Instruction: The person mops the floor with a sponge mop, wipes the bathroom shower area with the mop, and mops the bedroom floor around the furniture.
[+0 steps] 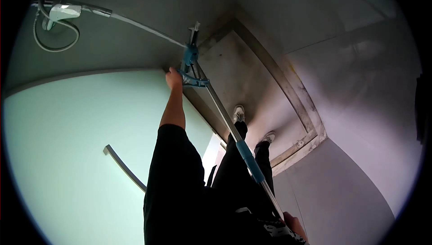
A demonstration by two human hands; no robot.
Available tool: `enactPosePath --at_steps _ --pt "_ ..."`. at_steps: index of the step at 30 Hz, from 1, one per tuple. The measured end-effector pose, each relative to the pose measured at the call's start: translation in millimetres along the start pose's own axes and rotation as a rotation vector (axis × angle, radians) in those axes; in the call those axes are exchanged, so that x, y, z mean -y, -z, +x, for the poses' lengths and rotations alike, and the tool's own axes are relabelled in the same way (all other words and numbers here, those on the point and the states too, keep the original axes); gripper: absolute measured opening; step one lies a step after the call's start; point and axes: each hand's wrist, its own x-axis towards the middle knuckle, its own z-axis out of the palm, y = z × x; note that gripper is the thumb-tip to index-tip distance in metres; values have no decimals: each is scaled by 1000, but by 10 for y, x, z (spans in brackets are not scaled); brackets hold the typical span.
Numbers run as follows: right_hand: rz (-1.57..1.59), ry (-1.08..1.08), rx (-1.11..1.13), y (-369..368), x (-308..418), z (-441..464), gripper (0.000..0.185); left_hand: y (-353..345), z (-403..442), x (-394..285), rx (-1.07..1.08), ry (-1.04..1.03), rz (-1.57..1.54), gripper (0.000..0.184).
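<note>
A long pole (219,105) with blue-green sleeves runs diagonally from the upper middle to the lower right. At its upper end is a blue-green tool head (191,55) with a curved lever (195,81). My left hand (173,78) is closed at the left end of that lever, beside the glass panel's top edge. Low in the view, my right hand (294,226) is wrapped round the pole's lower end, partly cut by the dark clothing.
A frosted glass panel (85,119) with a bar handle (123,166) fills the left. Shower fittings (65,12) hang upper left. My shoes (239,113) stand on the stained floor (225,60), near a round drain (300,144). Grey walls (355,78) rise right.
</note>
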Motion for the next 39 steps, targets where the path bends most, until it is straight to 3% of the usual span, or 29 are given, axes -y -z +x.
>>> enactPosePath --at_steps 2,4,5,6,8,9,12,13,15,16,19,21,22,24,26,27,29,31,32,34,36,38,39 --pt "83 112 50 -101 -603 70 31 -27 24 -106 -3 -22 -37 46" --pt "250 332 162 -252 -1316 152 53 -119 -192 -413 247 -241 247 45" --pt "670 153 127 -265 -1432 48 46 -234 -219 -364 170 -246 302 45" --pt "662 156 149 -289 -1413 159 46 -319 -221 -307 91 -256 365 46" --pt "511 135 243 -259 -1090 515 35 46 -877 -877 83 -172 370 48" --pt "637 184 182 -262 -642 555 30 66 -1115 -845 71 -176 332 48" --pt "459 218 174 -364 -407 973 32 -57 -1731 -402 76 -230 217 50" --pt "374 281 89 -365 -356 987 33 -113 -1614 -379 86 -244 211 50" --pt "264 298 -15 -302 -390 870 35 -71 -1261 -281 -34 -6 231 53" --pt "232 204 51 -213 -418 718 34 -22 -1103 -275 -62 -65 228 53" --pt "122 313 8 -319 -1035 543 30 -85 -811 -540 -104 -164 190 52" --pt "235 185 246 -87 -1101 179 29 -357 -576 -438 2 -205 218 51" --pt "232 200 246 -23 -1092 154 29 -488 -411 -388 104 -255 235 51" --pt "613 29 274 37 -1116 60 34 -485 -475 -376 242 -373 291 50" --pt "728 -80 333 87 -1029 398 23 -198 -840 -809 89 -175 372 49" --pt "753 -80 381 60 -947 629 24 -70 -1036 -913 31 -216 347 48" --pt "687 50 336 26 -505 988 31 -9 -1291 -629 29 -202 279 49" --pt "375 164 99 -274 -327 1347 36 -75 -1490 -355 37 -159 225 48" --pt "370 272 72 -342 -287 1356 40 -49 -1441 -402 36 -170 223 48" --pt "331 228 124 -280 -420 1178 40 118 -1256 -510 -13 -148 303 49" --pt "367 344 128 -205 -609 844 37 290 -1006 -560 -74 -210 325 48" --pt "176 388 101 -147 -934 577 38 212 -820 -777 -91 -265 358 48" --pt "259 256 244 -21 -913 347 35 77 -699 -707 -91 -261 362 48"
